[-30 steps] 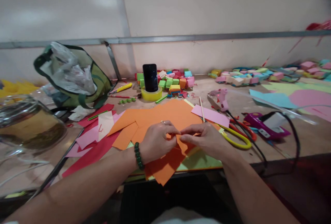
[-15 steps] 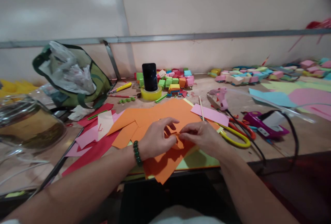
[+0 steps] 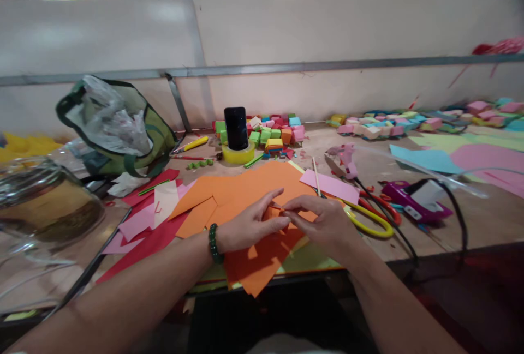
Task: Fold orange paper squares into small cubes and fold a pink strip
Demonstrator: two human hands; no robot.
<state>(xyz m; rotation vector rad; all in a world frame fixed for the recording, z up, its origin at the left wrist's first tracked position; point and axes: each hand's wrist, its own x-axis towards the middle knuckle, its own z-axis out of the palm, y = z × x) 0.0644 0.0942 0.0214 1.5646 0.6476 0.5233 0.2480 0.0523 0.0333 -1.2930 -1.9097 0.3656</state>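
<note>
Between my two hands is a small folded orange paper piece. My left hand, with a green bead bracelet at its wrist, has its thumb and fingers around the piece from the left. From the right, the thumb and forefinger of my right hand pinch its edge. Large orange paper sheets lie under and behind both hands, with a pointed orange sheet at the table's front edge. A pink paper strip with a thin stick on it lies just behind my right hand.
Yellow-handled scissors, a pink glue gun and a purple device with a black cable are at the right. A phone stands in a tape roll before paper blocks. A glass jar and green bag stand left.
The view has tilted up slightly. My left fingers have straightened and closed in on the small orange piece, which has turned between my hands. My right hand still pinches it.
</note>
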